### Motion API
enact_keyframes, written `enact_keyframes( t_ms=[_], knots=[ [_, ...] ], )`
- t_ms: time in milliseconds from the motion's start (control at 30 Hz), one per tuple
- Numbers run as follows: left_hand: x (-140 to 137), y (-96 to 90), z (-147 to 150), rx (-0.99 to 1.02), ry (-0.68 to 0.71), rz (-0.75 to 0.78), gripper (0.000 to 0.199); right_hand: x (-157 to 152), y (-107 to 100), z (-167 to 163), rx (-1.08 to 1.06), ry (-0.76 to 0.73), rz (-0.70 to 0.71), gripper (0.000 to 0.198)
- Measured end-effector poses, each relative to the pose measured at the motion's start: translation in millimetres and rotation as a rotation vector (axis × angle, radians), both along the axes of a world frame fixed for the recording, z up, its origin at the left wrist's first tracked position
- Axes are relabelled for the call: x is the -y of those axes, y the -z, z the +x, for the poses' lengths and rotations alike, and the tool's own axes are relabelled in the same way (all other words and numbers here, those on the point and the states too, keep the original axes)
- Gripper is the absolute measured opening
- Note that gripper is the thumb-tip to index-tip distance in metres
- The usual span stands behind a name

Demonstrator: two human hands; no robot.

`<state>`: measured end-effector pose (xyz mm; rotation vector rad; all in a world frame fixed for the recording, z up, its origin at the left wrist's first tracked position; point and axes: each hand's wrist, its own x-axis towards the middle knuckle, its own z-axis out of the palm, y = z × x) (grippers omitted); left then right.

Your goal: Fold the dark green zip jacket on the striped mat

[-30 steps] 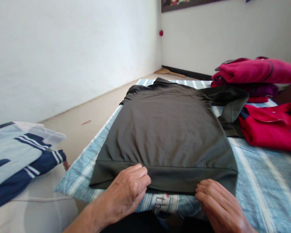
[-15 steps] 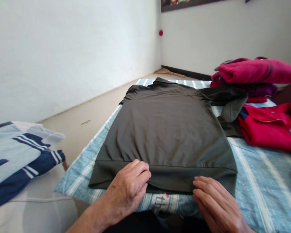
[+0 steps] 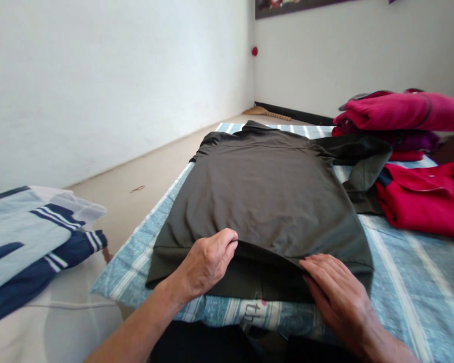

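A dark olive-grey garment (image 3: 265, 196) lies spread out on a blue-and-white striped cloth (image 3: 397, 252), its collar end at the far side and its wide hem band toward the person. The fabric is smooth and faintly shiny, with soft creases across the body that gather into short puckers above the band's seam. One sleeve runs out to the right and bends back toward the near side, its end close against a red garment; the opposite shoulder is bunched up. Midway along the hem the upper layer stands lifted off the lower one, leaving a dark, mouth-like gap between them. The left hand (image 3: 211, 257) is closed, thumb and fingertips pinching the raised edge. The right hand (image 3: 335, 287) grips the same edge farther along, its fingers close together on top, the thumb side tucked below. In front of the gap, printed lettering shows on the cloth. To the right lies the folded red garment (image 3: 423, 199), and behind it a stack of pink and purple clothes (image 3: 404, 111). Well off to the left rests a pale blue and navy garment with white stripes (image 3: 41, 232). Beyond the cloth, a thin loop (image 3: 137, 189) lies on the pale floor (image 3: 155, 166).
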<state>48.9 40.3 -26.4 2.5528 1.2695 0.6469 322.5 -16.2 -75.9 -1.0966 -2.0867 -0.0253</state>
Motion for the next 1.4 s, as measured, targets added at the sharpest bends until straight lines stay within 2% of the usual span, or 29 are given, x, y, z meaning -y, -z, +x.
enact_keyframes(
  t_ms=[200,333,567,633,767,833,933,1067,1400],
  knots=[
    [-17.4,4.5,-0.5,-0.01,-0.066,-0.014,0.01,-33.4,-5.3,8.2,-0.015,0.051,-0.051,0.019],
    [-23.1,10.4,-0.9,-0.034,-0.075,0.0,0.01,-52.5,-1.3,9.0,0.016,0.099,-0.053,0.018],
    [-27.1,16.1,-3.3,-0.03,-0.1,0.049,0.012,-63.5,3.9,10.5,0.006,0.126,-0.08,0.019],
    [-27.0,15.4,-4.0,-0.019,-0.073,0.069,0.021,-65.8,2.5,11.2,0.005,0.142,-0.108,0.019],
    [-22.8,9.7,-2.4,-0.092,0.044,0.078,0.066,-72.3,0.3,11.1,0.0,0.157,-0.168,0.02],
    [-20.5,7.9,-0.5,-0.151,0.083,0.055,0.073,-76.2,-1.0,10.0,-0.001,0.164,-0.183,0.021],
    [-20.0,10.0,1.5,-0.191,0.051,0.081,0.06,-82.8,-5.1,8.0,-0.01,0.173,-0.195,0.022],
    [-25.6,15.7,2.5,-0.186,0.0,0.195,0.044,-92.9,-11.5,7.3,-0.055,0.2,-0.209,0.023],
    [-34.7,22.1,14.8,-0.228,-0.078,0.301,0.031,-108.2,-2.7,22.3,-0.166,0.209,-0.35,0.019]
  ],
)
